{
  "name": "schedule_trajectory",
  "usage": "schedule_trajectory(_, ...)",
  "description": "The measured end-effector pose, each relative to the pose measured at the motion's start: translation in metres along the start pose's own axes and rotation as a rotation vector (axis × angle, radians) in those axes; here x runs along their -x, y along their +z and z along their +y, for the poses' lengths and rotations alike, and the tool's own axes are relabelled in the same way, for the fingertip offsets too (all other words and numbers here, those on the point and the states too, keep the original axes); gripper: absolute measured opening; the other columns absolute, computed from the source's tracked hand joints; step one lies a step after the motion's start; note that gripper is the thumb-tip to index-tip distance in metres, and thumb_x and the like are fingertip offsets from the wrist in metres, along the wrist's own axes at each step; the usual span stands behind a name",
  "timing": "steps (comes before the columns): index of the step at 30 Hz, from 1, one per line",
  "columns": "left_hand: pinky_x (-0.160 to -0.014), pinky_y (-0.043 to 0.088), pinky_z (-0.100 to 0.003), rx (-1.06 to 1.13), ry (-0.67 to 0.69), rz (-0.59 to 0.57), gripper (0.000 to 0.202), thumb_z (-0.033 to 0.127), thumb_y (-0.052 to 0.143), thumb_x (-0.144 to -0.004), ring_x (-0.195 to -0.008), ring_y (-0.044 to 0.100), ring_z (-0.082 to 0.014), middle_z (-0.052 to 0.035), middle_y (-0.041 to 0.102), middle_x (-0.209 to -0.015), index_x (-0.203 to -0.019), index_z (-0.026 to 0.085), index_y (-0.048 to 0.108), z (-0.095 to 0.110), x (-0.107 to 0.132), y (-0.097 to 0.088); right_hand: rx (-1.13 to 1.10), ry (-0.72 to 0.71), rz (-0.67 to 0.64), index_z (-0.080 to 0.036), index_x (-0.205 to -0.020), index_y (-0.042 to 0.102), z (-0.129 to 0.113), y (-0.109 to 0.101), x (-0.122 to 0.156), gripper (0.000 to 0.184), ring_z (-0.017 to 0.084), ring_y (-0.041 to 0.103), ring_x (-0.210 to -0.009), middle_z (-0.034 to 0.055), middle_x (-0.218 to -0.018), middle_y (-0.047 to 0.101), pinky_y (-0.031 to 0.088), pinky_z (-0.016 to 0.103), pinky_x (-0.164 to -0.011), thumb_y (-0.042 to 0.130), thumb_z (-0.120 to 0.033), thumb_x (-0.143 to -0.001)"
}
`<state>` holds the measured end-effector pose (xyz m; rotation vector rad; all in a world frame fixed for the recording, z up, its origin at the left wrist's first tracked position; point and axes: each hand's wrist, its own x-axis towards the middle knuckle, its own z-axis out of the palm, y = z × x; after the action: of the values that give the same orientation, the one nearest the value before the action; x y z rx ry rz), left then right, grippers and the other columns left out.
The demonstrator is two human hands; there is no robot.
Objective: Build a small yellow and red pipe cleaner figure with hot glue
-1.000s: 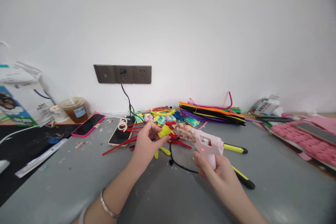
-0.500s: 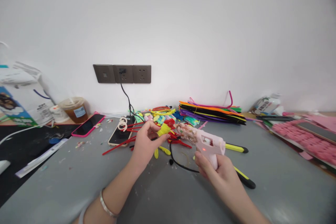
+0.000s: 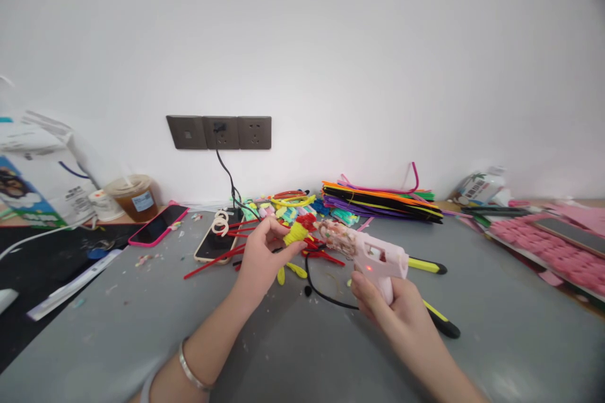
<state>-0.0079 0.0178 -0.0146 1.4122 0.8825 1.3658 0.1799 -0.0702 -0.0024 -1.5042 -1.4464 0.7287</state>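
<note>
Between its thumb and fingers, my left hand [image 3: 265, 252] pinches a small yellow and red pipe-cleaner figure [image 3: 295, 234]. My right hand [image 3: 392, 302] is wrapped round the handle of a pink hot glue gun [image 3: 378, 258], whose small red light glows. The gun's nozzle, crusted with glue, points left and lies close to the red part of the figure; whether they touch I cannot tell. Red pipe cleaners [image 3: 212, 266] lie behind and beside my left hand. Beyond the gun rest yellow-and-black pliers [image 3: 428, 266], partly hidden by the gun and my right hand.
A bundle of coloured pipe cleaners [image 3: 382, 201] lies against the wall. To the left are a pink-edged phone [image 3: 159, 227], another phone [image 3: 215, 244] and a drink cup [image 3: 137, 198]. A black cord [image 3: 227, 170] hangs from the wall socket [image 3: 220, 132]. Pink braided material [image 3: 543, 236] lies at right.
The glue gun has shifted very slightly to the right. My left hand and the figure stay almost where they were.
</note>
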Motion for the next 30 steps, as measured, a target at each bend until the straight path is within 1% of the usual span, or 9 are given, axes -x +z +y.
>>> schedule_trajectory(6,-0.067,0.049,-0.025,0.007,0.0,0.008,0.034,0.029,0.082,-0.069,-0.075,0.059,-0.0141,0.0026,0.054,-0.077,-0.074,0.02,0.049,0.0,-0.001,0.0,0.02,-0.018,0.029,-0.023,-0.052,0.04,0.004,0.0,0.0,0.06,0.011,0.03,-0.043,-0.0032,-0.045,0.036,0.024,0.024,-0.038,0.05,-0.075,-0.08)
schedule_trajectory(11,-0.063,0.048,-0.023,0.035,-0.012,0.038,0.035,0.028,0.083,-0.064,-0.071,0.058,-0.0131,0.0038,0.054,-0.072,-0.071,0.02,0.05,0.004,-0.002,0.002,0.047,-0.068,0.038,-0.022,-0.051,0.043,0.005,-0.001,-0.001,0.058,0.011,0.033,-0.042,-0.0023,-0.044,0.04,0.026,0.025,-0.04,0.05,-0.07,-0.084)
schedule_trajectory(14,-0.062,0.048,-0.022,0.076,-0.039,0.054,0.038,0.029,0.085,-0.06,-0.069,0.058,-0.0122,0.0044,0.055,-0.068,-0.069,0.019,0.05,0.007,-0.003,0.003,0.025,-0.06,0.04,-0.023,-0.05,0.042,0.007,-0.002,-0.001,0.059,0.011,0.034,-0.042,-0.0026,-0.043,0.039,0.026,0.025,-0.04,0.051,-0.07,-0.084)
schedule_trajectory(17,-0.063,0.048,-0.022,0.12,-0.086,0.056,0.041,0.03,0.088,-0.057,-0.068,0.057,-0.0113,0.0041,0.057,-0.069,-0.068,0.019,0.05,0.01,-0.003,0.002,-0.102,-0.009,0.037,-0.022,-0.051,0.042,0.013,-0.002,0.002,0.059,0.011,0.037,-0.042,-0.003,-0.042,0.039,0.029,0.026,-0.043,0.053,-0.069,-0.085)
schedule_trajectory(19,-0.064,0.048,-0.022,0.136,-0.116,0.054,0.041,0.032,0.088,-0.057,-0.068,0.058,-0.0109,0.0031,0.059,-0.07,-0.069,0.018,0.051,0.011,-0.004,0.002,-0.287,0.012,0.069,-0.021,-0.056,0.045,0.016,-0.001,0.005,0.055,0.01,0.038,-0.042,-0.0035,-0.046,0.042,0.031,0.025,-0.044,0.055,-0.065,-0.088)
schedule_trajectory(22,-0.063,0.048,-0.022,0.143,-0.143,0.048,0.041,0.035,0.089,-0.057,-0.064,0.057,-0.0102,0.0025,0.061,-0.071,-0.07,0.018,0.053,0.011,-0.004,0.001,-0.639,0.038,0.197,-0.021,-0.071,0.048,0.016,-0.001,0.009,0.041,0.007,0.034,-0.041,-0.0056,-0.056,0.043,0.026,0.021,-0.041,0.059,-0.054,-0.09)
schedule_trajectory(24,-0.061,0.049,-0.023,0.139,-0.142,0.043,0.042,0.036,0.089,-0.056,-0.061,0.056,-0.0098,0.003,0.061,-0.069,-0.07,0.019,0.053,0.01,-0.004,0.001,-0.795,0.071,0.229,-0.022,-0.078,0.049,0.012,-0.002,0.011,0.034,0.006,0.031,-0.04,-0.0068,-0.058,0.041,0.024,0.02,-0.039,0.061,-0.051,-0.09)
schedule_trajectory(28,-0.059,0.051,-0.023,0.139,-0.127,0.023,0.041,0.036,0.09,-0.055,-0.06,0.058,-0.0104,0.0032,0.061,-0.067,-0.069,0.019,0.056,0.009,-0.004,0.002,-0.836,0.084,0.145,-0.022,-0.083,0.053,0.012,-0.008,0.016,0.032,0.006,0.028,-0.037,-0.0068,-0.056,0.042,0.023,0.021,-0.038,0.059,-0.052,-0.09)
schedule_trajectory(30,-0.06,0.053,-0.024,0.149,-0.135,-0.003,0.04,0.037,0.09,-0.055,-0.062,0.061,-0.0121,0.0024,0.063,-0.068,-0.07,0.019,0.057,0.007,-0.004,0.002,-0.753,0.033,0.169,-0.021,-0.081,0.056,0.017,-0.012,0.02,0.034,0.007,0.032,-0.038,-0.0055,-0.057,0.043,0.026,0.022,-0.039,0.059,-0.054,-0.09)
